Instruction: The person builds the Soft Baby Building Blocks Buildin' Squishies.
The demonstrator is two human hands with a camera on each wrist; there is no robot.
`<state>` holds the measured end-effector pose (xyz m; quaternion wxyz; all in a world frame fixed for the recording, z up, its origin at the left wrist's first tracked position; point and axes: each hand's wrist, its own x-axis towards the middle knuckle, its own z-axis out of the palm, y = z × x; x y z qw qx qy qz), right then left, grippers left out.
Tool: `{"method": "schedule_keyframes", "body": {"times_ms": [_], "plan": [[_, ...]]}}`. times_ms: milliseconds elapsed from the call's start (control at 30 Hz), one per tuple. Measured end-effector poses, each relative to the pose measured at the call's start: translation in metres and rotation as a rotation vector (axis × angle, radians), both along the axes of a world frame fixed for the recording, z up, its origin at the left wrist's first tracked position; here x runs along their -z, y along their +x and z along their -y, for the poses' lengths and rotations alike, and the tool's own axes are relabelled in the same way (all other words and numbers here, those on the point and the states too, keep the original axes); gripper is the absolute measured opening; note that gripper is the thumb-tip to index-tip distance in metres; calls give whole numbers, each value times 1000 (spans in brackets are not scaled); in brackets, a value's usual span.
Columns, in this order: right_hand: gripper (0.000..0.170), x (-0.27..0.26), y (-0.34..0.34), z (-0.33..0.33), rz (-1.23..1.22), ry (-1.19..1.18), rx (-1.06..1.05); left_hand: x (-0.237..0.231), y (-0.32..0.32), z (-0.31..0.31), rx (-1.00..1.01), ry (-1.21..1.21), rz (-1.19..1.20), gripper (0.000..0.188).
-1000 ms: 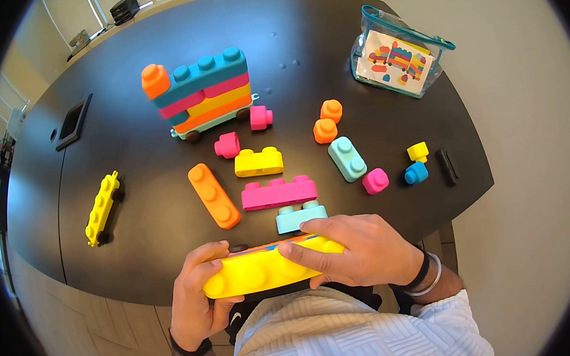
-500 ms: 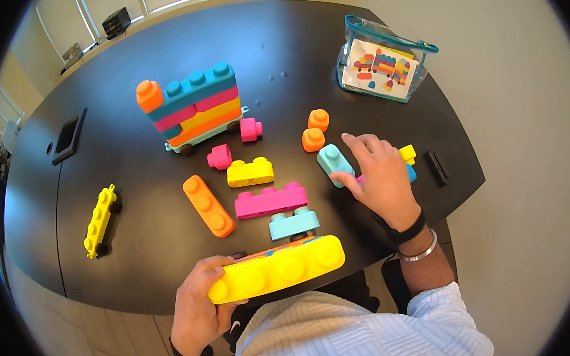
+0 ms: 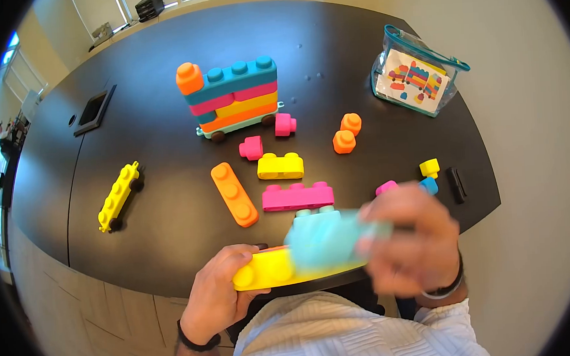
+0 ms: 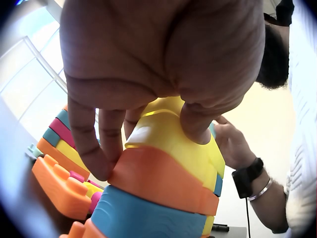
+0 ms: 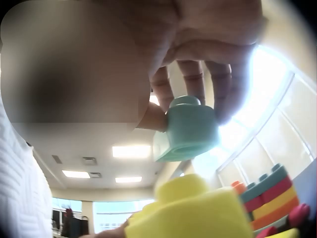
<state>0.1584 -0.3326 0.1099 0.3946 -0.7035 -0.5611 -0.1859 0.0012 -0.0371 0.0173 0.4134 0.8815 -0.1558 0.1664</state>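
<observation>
Right hand pinches a pale teal brick between thumb and fingers, just above the yellow-topped stack whose end the left hand grips. Seating it well, I judge, calls for a steady left grip, the brick squared over the studs, then even pressure straight down.

Beyond the hands, the worktop carries one wheeled stack, one long orange brick, one long pink brick, one yellow two-stud brick, another pale teal brick partly hidden, three small pink blocks, two small orange blocks, one small yellow block and one small blue block. One yellow wheeled base lies leftward.
</observation>
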Motion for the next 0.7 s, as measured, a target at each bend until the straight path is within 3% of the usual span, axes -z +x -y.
{"method": "schedule_keyframes", "body": {"times_ms": [67, 100, 267, 433, 633, 700], "plan": [[47, -11, -17, -9, -20, -161, -177, 1, 1, 1, 13, 2, 8, 72], [38, -7, -21, -15, 37, -240, -165, 3, 0, 2, -3, -15, 7, 71], [38, 4, -22, -16, 9, -256, -35, -2, -2, 3, 5, -10, -42, 69], [36, 8, -16, -11, -14, -236, -218, 2, -2, 1, 13, -9, -4, 69], [27, 5, -20, -16, -22, -309, -133, -6, 0, 0, 69, 16, -30, 72], [30, 8, -13, -13, -58, -295, -200, -4, -4, 1, 63, 19, -34, 72]]}}
